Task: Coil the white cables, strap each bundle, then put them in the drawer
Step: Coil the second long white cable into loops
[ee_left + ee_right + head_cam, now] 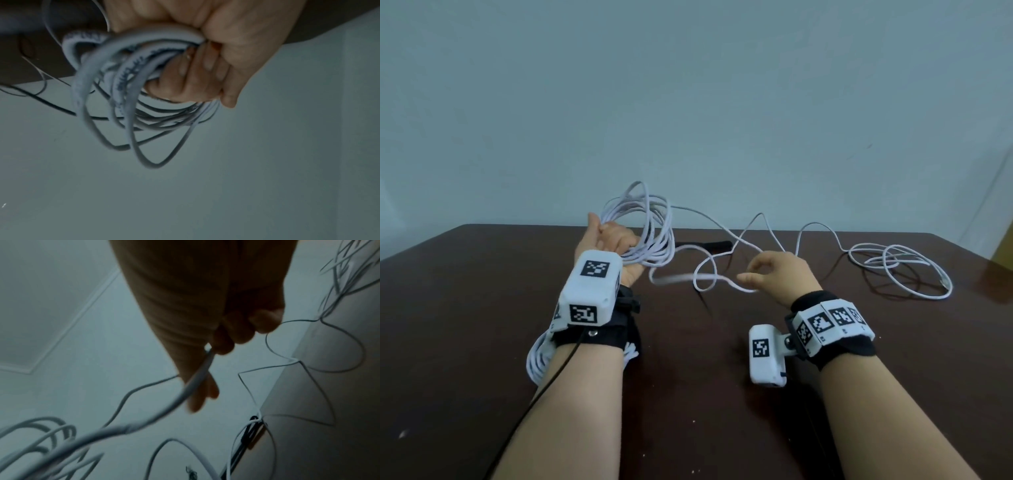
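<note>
Beneath the left forearm, a finished white bundle (538, 359) rests on the dark table (688, 411). Left hand (616, 246) clutches round, smooth cable loops (650, 226); right hand (777, 274) pinches the trailing strand (709, 279).

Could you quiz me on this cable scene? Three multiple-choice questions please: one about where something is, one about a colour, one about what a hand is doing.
1. Where does the black strap lie?
A. on the table beyond the hands
B. round the left wrist
C. in a drawer

2. What colour is the table?
A. white
B. dark brown
C. green

3. What is the left hand doing?
A. lying flat
B. pointing
C. gripping the coil of white cable

Answers: 1 A, it lies flat on the tabletop; 2 B, the head view shows dark brown; 3 C, its fingers curl round the loops.
</note>
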A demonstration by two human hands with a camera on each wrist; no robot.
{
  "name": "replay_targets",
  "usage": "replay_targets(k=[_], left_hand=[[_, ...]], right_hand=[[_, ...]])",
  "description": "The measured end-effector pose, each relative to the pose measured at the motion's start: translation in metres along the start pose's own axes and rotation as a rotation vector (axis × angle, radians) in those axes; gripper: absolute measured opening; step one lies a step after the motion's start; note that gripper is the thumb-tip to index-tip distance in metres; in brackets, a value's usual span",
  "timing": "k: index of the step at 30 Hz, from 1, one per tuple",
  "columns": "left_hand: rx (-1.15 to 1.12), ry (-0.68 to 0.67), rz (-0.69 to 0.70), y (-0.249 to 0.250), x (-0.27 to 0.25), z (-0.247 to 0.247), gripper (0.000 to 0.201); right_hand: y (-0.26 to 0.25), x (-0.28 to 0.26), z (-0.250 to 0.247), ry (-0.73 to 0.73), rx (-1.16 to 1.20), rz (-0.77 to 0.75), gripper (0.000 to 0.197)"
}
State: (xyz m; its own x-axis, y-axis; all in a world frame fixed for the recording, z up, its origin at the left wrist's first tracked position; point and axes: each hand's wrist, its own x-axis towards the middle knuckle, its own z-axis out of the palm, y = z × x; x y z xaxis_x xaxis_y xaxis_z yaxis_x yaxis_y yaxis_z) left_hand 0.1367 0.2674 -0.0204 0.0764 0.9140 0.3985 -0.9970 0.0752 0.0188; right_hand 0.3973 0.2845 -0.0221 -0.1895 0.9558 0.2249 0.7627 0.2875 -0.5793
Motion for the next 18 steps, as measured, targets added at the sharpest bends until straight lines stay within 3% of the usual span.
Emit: replay_targets(k=[3,5,7,8,10,12,14,17,18], left_hand=[[0.106,0.147,0.112,-0.002,-0.002,0.004,0.068],[0.179,0.201,0.124,-0.008,-0.001,0.007,0.065],[0.268,0.282,0.150,-0.010,-0.002,0.010,0.059],[0.294,0.305,0.165,-0.013,-0.002,0.012,0.055],[0.337,0.340,0.199,-0.016,-0.002,0.014,0.052],[0.406,0.377,0.226,-0.019,-0.001,0.014,0.060],[0.519,0.422,0.262,-0.023,-0.001,0.016,0.063],[0.613,0.446,0.297,-0.030,-0.001,0.020,0.052],[0.616,0.452,0.301,-0.031,-0.001,0.020,0.052]], right_hand=[[-0.007,-0.001,-0.001,0.207,0.072,0.040,0.006],[-0.012,0.001,0.000,0.288,0.298,0.119,0.021],[-0.017,0.002,0.000,0.323,0.675,0.266,0.036],[-0.018,0.003,-0.001,0.304,0.880,0.340,0.036],[-0.022,0.003,-0.004,0.166,1.238,0.465,0.017],[-0.025,0.000,-0.007,0.038,1.407,0.510,0.009],[-0.026,0.001,-0.009,0.107,1.254,0.405,0.013],[-0.033,-0.005,-0.006,0.364,0.410,0.163,0.021],[-0.037,-0.009,-0.004,0.358,0.174,0.117,0.026]])
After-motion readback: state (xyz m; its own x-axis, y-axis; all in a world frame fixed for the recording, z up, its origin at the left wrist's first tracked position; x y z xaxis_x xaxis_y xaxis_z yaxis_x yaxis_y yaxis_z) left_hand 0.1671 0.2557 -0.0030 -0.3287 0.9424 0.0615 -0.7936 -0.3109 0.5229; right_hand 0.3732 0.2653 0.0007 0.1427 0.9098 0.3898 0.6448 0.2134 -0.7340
